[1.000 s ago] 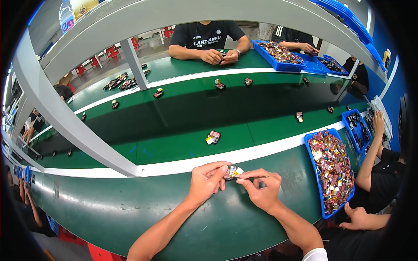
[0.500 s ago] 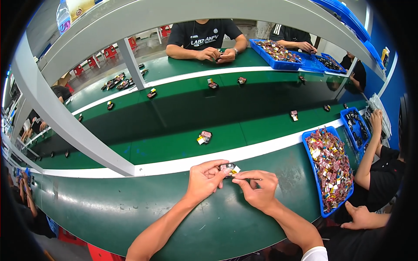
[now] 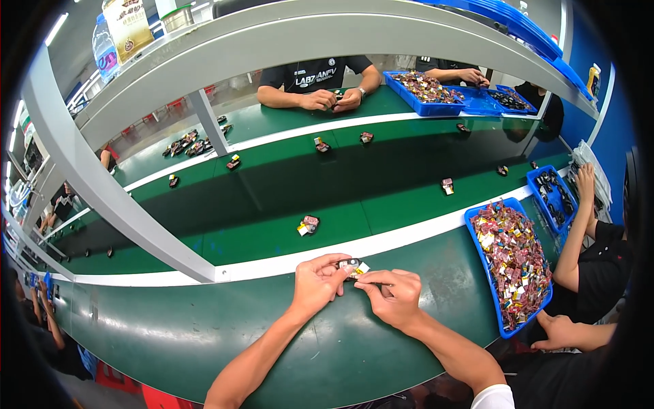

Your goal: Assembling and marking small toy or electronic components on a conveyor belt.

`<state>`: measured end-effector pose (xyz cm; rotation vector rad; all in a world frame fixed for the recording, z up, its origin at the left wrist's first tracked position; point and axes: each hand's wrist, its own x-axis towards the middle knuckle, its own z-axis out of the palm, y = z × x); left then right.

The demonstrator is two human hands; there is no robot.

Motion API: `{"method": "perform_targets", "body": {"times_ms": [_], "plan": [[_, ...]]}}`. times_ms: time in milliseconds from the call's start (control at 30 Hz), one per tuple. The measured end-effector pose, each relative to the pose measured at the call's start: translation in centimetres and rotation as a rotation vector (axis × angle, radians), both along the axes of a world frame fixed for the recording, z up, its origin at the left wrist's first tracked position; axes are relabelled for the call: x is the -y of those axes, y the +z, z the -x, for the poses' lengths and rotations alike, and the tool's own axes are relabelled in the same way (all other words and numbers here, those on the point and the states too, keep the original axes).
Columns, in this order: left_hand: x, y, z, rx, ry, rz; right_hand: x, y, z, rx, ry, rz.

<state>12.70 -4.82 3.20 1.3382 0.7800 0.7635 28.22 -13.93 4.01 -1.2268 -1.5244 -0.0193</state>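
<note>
My left hand [image 3: 315, 286] is closed around a small black plastic casing [image 3: 351, 262], held just above the green bench near its white edge. A reddish circuit board and a white and yellow piece [image 3: 362, 269] show in the casing. My right hand [image 3: 395, 294] is pinched at the casing's near right side, with a thin dark tool [image 3: 383, 283] partly showing under its fingers. The tool's tip is too small to make out. Past my hands, a similar casing with a board [image 3: 308, 225] lies on the green conveyor belt.
A blue tray [image 3: 470, 221] heaped with small circuit boards stands to my right, beside a smaller blue tray [image 3: 533, 178] of black casings. A grey post [image 3: 129, 198] rises at left under an overhead shelf [image 3: 327, 39]. Co-workers sit opposite and at right, one hand [image 3: 562, 332] near the tray.
The view has tilted upward a little. Casings on the belt have slid slightly left. My right hand has shifted a bit left; my left hand keeps its hold on the casing.
</note>
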Motion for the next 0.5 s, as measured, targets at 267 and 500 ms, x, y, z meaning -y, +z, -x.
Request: {"method": "perform_targets", "body": {"times_ms": [267, 500], "plan": [[-0.2, 0.0, -1.1, 0.038, 0.041, 0.127, -0.3, -0.4, -0.6, 0.125, 0.007, -0.073], [0.4, 0.9, -1.5, -0.217, 0.12, 0.002, -0.2, -0.3, -0.7, 0.103, 0.01, -0.03]]}}
